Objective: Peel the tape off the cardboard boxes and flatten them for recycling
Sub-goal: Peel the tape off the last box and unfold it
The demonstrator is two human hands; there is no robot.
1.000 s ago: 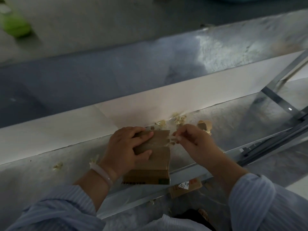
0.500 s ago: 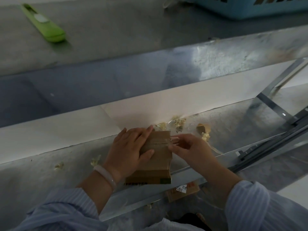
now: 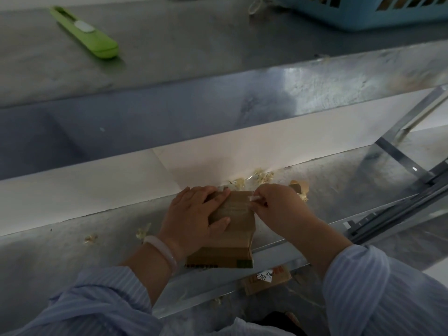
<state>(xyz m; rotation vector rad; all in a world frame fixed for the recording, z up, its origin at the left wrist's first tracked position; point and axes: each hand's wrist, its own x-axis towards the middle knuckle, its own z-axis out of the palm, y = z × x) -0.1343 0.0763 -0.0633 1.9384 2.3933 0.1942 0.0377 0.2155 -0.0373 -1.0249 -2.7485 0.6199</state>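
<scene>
Farther up the box (image 3: 238, 229), the right hand (image 3: 278, 207) now pinches tape (image 3: 254, 198); left hand (image 3: 191, 214) still presses down.

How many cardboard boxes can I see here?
2: a box on the metal shelf under the left hand, a labelled box below the shelf's edge. The blue basket may hide more.
</scene>
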